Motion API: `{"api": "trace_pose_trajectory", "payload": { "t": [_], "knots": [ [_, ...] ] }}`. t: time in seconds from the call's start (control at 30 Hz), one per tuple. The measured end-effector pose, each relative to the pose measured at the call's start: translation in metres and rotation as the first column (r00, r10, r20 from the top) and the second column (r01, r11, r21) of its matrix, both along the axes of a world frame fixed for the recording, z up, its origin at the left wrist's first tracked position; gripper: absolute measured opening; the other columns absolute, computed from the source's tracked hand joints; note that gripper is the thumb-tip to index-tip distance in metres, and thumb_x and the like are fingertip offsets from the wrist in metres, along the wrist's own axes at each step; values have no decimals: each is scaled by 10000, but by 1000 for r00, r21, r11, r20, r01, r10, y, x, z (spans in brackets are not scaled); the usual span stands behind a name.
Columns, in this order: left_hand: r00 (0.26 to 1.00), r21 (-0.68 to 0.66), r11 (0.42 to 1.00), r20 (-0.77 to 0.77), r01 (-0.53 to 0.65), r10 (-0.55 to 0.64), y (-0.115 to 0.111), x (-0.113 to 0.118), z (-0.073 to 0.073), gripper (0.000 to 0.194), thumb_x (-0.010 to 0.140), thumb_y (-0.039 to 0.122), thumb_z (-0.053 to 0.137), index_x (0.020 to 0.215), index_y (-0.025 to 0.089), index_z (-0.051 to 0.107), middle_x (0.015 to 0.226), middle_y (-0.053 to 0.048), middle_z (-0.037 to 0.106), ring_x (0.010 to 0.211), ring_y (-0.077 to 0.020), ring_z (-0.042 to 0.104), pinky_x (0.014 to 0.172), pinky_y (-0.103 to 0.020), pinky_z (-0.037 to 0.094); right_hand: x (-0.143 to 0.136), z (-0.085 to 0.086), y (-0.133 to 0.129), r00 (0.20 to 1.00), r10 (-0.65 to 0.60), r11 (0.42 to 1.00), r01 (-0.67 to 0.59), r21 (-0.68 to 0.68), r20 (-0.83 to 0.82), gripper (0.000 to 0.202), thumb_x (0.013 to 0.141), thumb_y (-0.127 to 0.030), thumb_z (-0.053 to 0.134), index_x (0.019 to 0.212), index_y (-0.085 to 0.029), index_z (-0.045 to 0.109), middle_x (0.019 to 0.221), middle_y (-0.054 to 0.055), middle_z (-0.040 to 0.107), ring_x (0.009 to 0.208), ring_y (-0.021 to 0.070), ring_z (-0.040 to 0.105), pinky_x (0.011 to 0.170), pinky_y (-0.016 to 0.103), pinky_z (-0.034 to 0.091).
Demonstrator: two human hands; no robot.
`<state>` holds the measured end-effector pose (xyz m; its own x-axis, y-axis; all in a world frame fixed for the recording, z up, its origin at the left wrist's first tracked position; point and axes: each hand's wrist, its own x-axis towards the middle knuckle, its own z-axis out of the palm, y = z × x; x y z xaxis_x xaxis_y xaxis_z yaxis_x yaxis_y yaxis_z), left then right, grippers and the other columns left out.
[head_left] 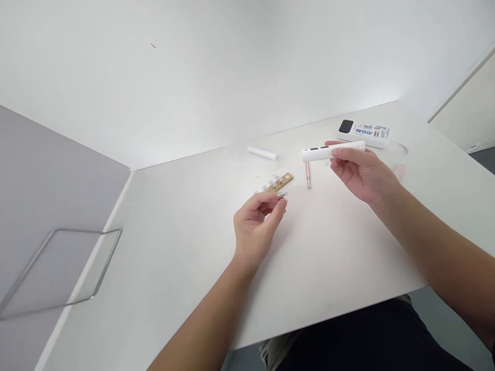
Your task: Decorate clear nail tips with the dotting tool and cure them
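Note:
My left hand (258,219) is closed in a pinch above the table, thumb and forefinger on a small pale false nail tip (283,195). In my right hand (361,172) is a slim white handheld nail lamp (320,154), held level, with dark buttons or slots along its near side. Just beyond my left hand lies a wooden nail display strip (286,179) carrying several clear nail tips on small metal stands; my fingers hide its near end. A pink metallic nail brush (308,176) rests on the table below the lamp, its upper end covered.
A white stick-shaped piece (262,153) lies toward the back of the white table (201,268). At the back right sits a white device (363,133) with a dark screen and blue print, a pale cable beside it. A metal frame (93,293) stands at the left wall.

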<state>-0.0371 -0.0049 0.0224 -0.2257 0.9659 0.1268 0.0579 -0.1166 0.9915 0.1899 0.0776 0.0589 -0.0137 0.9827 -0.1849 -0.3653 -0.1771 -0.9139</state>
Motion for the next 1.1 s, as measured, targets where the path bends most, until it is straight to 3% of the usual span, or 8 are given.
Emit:
{"api": "trace_pose_trajectory", "payload": {
  "t": [0.17, 0.27, 0.37, 0.5, 0.63, 0.8, 0.93, 1.1],
  "knots": [
    [1000, -6, 1000, 3, 4, -4, -1, 0, 1, 89, 775, 257, 837, 829, 234, 771, 766, -11, 729, 700, -161, 685, 661, -322, 616, 0, -5, 4, 989, -107, 994, 108, 2, -102, 205, 781, -364, 890, 881, -242, 759, 915, 14, 652, 800, 129, 652, 759, 252, 634],
    [1000, -7, 1000, 18, 3, -3, -1, 1, 2, 87, 762, 246, 838, 815, 232, 771, 773, -8, 725, 698, -153, 683, 655, -309, 618, 1, -4, 4, 987, -50, 998, 42, -57, -150, 283, 797, -487, 884, 899, -271, 733, 723, -38, 539, 517, 73, 434, 493, 261, 486],
    [1000, -8, 1000, 31, -5, 5, 0, 2, 3, 86, 751, 236, 838, 804, 227, 771, 767, -6, 722, 693, -145, 676, 649, -295, 620, 2, 0, 2, 981, 15, 997, -28, -68, -193, 277, 789, -500, 875, 942, -307, 747, 675, -67, 535, 439, 56, 232, 402, 277, 336],
    [1000, -13, 1000, 26, -5, 5, 0, 2, 3, 96, 749, 235, 839, 808, 220, 765, 745, -2, 721, 677, -142, 677, 647, -290, 619, -2, 4, -3, 958, 77, 997, -72, 30, -277, 285, 711, -450, 931, 860, -299, 741, 553, -91, 441, 449, 66, 257, 427, 243, 352],
    [1000, -13, 1000, -1, 7, -7, -1, 1, 2, 98, 766, 251, 836, 826, 221, 765, 750, -7, 725, 689, -150, 686, 661, -299, 617, -7, 4, -7, 984, 106, 990, -91, 106, -143, 268, 739, -381, 932, 721, -239, 706, 466, -106, 288, 451, 67, 222, 427, 224, 346],
    [1000, -18, 1000, -21, 16, -16, -2, 0, 0, 97, 780, 268, 826, 845, 222, 771, 764, -13, 733, 703, -158, 690, 661, -306, 615, -8, 5, -12, 988, 134, 989, -127, 79, -81, 207, 845, -298, 770, 985, -161, 840, 498, -69, 477, 433, 58, 376, 440, 206, 432],
    [998, -32, 999, -37, 40, -41, -1, -1, 0, 101, 798, 277, 823, 865, 219, 775, 776, -13, 740, 715, -156, 702, 683, -302, 616, -7, 4, -12, 972, 223, 974, -218, 67, -76, 204, 840, -323, 778, 949, -161, 837, 668, -3, 688, 500, 82, 580, 457, 207, 501],
    [996, -106, 993, -63, 54, -60, 0, -1, -3, 132, 803, 296, 832, 891, 216, 774, 829, -23, 770, 755, -168, 747, 711, -296, 620, -13, 6, -18, 968, 227, 957, -242, 159, 108, 108, 791, -234, 823, 868, -159, 827, 589, -17, 661, 488, 98, 590, 418, 207, 472]
  ]
}}
